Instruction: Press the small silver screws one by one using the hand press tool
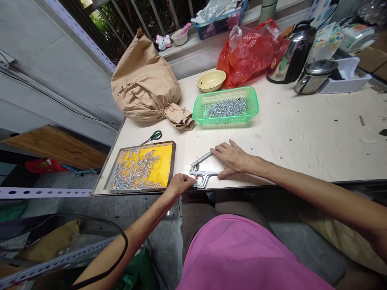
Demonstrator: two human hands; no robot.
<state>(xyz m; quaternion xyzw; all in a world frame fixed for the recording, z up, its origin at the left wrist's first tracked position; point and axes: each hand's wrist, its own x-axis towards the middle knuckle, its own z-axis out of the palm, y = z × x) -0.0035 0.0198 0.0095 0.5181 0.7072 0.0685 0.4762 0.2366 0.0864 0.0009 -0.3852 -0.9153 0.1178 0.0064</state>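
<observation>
A metal hand press tool [205, 175] with a spring and a raised lever lies at the table's front edge. My right hand [232, 158] is on its handles, fingers on the upper lever and thumb at the lower arm. Closed at the tool's jaw, beside a small red part, is my left hand [181, 184]; what its fingertips hold is too small to make out. Left of it, a shallow tray [173, 161] with a yellow bottom contains a heap of small metal pieces. A green basket [196, 117] farther back also contains small metal pieces.
Green-handled scissors [156, 135] lie behind the tray. A brown paper sack [145, 80] stands at the back left. Behind the basket are a cream bowl [211, 80] and a red plastic bag [250, 52]. A steel kettle [294, 52] and lidded pot [316, 76] stand back right.
</observation>
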